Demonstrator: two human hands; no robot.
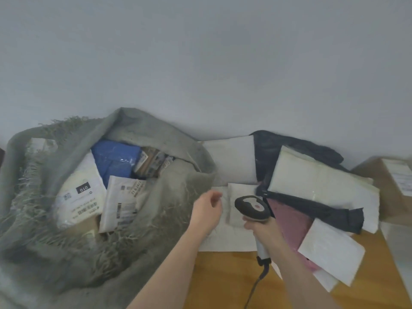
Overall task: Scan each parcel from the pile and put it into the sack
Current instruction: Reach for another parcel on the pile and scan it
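Leftward, the woven sack gapes, already holding parcels; the parcel pile sprawls right. Between them, the empty left hand, fingers loosely curled, hovers over a white mailer, while the right hand grips the barcode scanner, aimed down, presumably to scan.

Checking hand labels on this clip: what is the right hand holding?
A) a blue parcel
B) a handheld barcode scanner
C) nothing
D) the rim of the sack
B: the right hand grips the handle of the corded scanner, its head over the white parcels on the table.
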